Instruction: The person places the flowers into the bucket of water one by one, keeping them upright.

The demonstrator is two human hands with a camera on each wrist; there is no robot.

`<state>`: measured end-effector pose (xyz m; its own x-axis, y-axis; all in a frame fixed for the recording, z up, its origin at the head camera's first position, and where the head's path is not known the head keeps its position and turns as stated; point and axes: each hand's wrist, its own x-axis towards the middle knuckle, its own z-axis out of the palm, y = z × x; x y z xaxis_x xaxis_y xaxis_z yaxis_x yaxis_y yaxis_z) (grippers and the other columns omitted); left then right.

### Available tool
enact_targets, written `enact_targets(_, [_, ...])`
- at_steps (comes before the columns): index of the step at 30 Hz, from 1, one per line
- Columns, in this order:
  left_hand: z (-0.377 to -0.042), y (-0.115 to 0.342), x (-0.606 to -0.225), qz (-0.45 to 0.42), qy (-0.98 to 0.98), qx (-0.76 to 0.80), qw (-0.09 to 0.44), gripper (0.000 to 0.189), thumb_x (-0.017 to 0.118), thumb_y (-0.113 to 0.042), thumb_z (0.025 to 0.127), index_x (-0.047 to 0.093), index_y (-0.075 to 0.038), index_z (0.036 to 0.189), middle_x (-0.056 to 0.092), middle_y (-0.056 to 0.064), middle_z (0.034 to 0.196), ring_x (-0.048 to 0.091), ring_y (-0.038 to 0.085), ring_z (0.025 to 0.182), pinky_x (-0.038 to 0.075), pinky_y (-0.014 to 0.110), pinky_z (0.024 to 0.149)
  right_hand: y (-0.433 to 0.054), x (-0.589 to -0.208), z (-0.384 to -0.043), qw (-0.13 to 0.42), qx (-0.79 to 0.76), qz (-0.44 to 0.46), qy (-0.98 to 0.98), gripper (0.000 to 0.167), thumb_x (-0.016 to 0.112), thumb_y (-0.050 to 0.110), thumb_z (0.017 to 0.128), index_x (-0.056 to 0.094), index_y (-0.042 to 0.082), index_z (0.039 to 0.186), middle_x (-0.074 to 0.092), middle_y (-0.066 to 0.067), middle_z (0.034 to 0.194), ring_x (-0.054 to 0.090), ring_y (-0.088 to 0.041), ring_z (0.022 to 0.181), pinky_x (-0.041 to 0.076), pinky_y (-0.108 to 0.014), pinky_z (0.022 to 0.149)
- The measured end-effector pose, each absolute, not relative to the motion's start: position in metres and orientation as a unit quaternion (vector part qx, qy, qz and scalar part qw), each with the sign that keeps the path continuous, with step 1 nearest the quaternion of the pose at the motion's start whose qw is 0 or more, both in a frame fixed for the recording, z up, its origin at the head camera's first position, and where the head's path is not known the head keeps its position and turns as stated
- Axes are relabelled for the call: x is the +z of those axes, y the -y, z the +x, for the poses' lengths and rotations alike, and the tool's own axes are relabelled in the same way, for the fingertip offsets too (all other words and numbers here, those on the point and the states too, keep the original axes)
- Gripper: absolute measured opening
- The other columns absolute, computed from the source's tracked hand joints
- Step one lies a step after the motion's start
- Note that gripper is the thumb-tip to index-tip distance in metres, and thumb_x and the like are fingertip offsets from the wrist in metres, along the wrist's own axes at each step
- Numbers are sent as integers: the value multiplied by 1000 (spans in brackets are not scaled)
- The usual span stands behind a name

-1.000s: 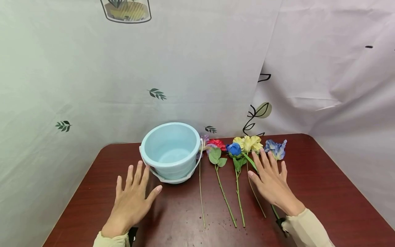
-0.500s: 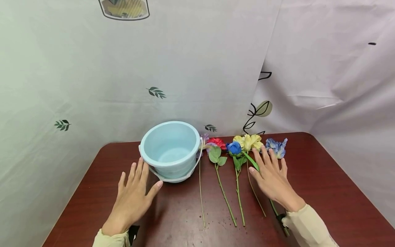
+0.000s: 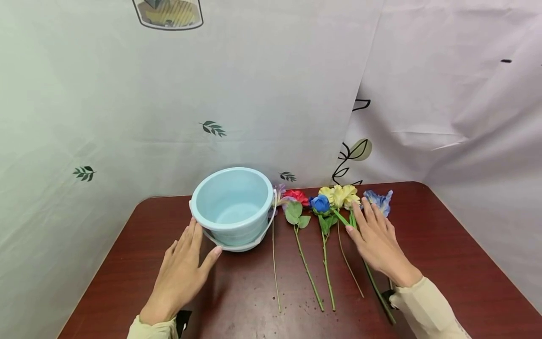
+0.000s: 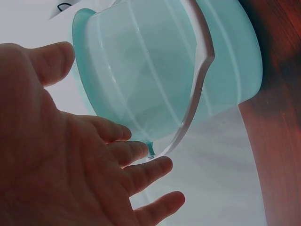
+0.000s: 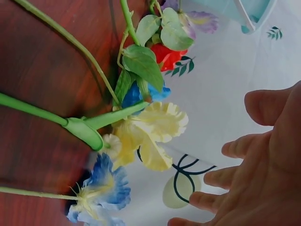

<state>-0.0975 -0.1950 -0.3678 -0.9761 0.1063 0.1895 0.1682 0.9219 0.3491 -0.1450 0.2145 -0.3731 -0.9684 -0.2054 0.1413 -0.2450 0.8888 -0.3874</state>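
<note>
Left hand (image 3: 179,278), right hand (image 3: 378,247) spread, nothing gripped; pickup likely pending, grip needed on flowers (image 3: 320,203), right of centre.

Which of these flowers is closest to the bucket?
The purple flower, beside the bucket in the head view; the red flower, deep blue flower, yellow flower and pale blue flower lie farther right.

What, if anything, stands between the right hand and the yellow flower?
Nothing visible. In the right wrist view, the gap from the right hand to the yellow flower shows only the cloth behind.
</note>
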Motion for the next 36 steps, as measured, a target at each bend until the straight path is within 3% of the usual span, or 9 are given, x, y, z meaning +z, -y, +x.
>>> enact_targets(11, [-97, 196, -364, -43, 969, -221, 100, 83, 39, -56, 99, 7, -3, 154, 11, 17, 159, 28, 45, 138, 26, 63, 106, -224, -365, -151, 24, 265, 98, 959, 65, 33, 39, 105, 1, 12, 155, -7, -23, 159, -2, -47, 143, 7, -74, 106])
enact_targets(19, [-98, 196, -360, -27, 959, -262, 104, 83, 41, -57, 98, -4, -18, 155, 21, 19, 157, 33, 46, 134, 31, 64, 103, -231, -360, -159, 22, 287, 89, 954, 67, 33, 37, 105, 5, -1, 153, -2, -32, 155, 2, -51, 141, 7, -67, 111])
enact_targets(24, [-100, 195, -358, -23, 953, -281, 111, 82, 41, -56, 98, -9, -24, 154, 13, 12, 160, 31, 44, 136, 32, 64, 102, -238, -359, -166, 8, 288, 66, 955, 71, 34, 40, 105, 4, -1, 153, 1, -33, 154, 5, -54, 139, 12, -70, 109])
enact_targets(30, [-102, 191, -360, -25, 945, -296, 141, 79, 44, -51, 99, -3, -21, 156, 18, 12, 159, 36, 43, 134, 37, 64, 98, -247, -359, -176, 4, 289, 42, 956, 72, 39, 38, 103, 7, -5, 152, 9, -37, 151, 12, -55, 137, 19, -71, 106])
enact_targets(36, [-107, 188, -360, -28, 928, -333, 165, 76, 48, -44, 99, 5, -17, 156, 24, 16, 156, 33, 39, 137, 35, 63, 101, -257, -360, -185, 12, 265, 36, 964, 66, 46, 26, 101, 20, -17, 144, 24, -44, 142, 26, -58, 129, 28, -70, 102])
